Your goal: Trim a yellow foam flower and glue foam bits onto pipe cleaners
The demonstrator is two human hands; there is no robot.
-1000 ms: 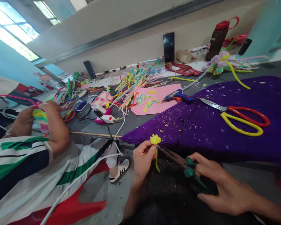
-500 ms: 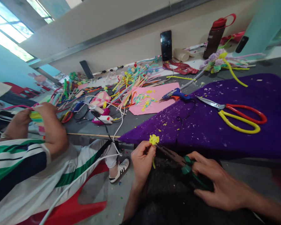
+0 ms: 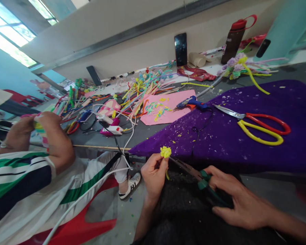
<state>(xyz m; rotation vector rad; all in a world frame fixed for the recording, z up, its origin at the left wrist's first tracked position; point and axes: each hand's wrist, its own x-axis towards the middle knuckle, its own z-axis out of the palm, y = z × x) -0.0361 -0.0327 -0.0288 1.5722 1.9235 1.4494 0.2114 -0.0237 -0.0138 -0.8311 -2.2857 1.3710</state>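
Pinched between the thumb and fingers of my left hand (image 3: pixel 154 172) is a small yellow flower (image 3: pixel 165 151) that looks made of pipe cleaner, its stem poking out below. My right hand (image 3: pixel 236 195) grips the green handles of a pair of scissors (image 3: pixel 187 169). Their dark blades point left, and the tips lie right beside the flower; whether they touch it I cannot tell. Both hands are above my dark lap, just in front of the table edge. Yellow and pale bits are scattered on the purple cloth (image 3: pixel 244 154) behind them.
Red-and-yellow-handled scissors (image 3: pixel 264 127) lie on the cloth. A blue glue gun (image 3: pixel 191 102) rests over pink paper (image 3: pixel 173 117) holding clippings. Pipe cleaners (image 3: pixel 142 92), a power strip (image 3: pixel 112 130), a phone (image 3: pixel 181 50) and a bottle (image 3: pixel 233 42) stand behind. Another person's arms (image 3: pixel 56 136) are at left.
My left hand has shifted slightly left with the yellow flower. The scissors blades have moved little. The other person's hands at left have moved slightly.
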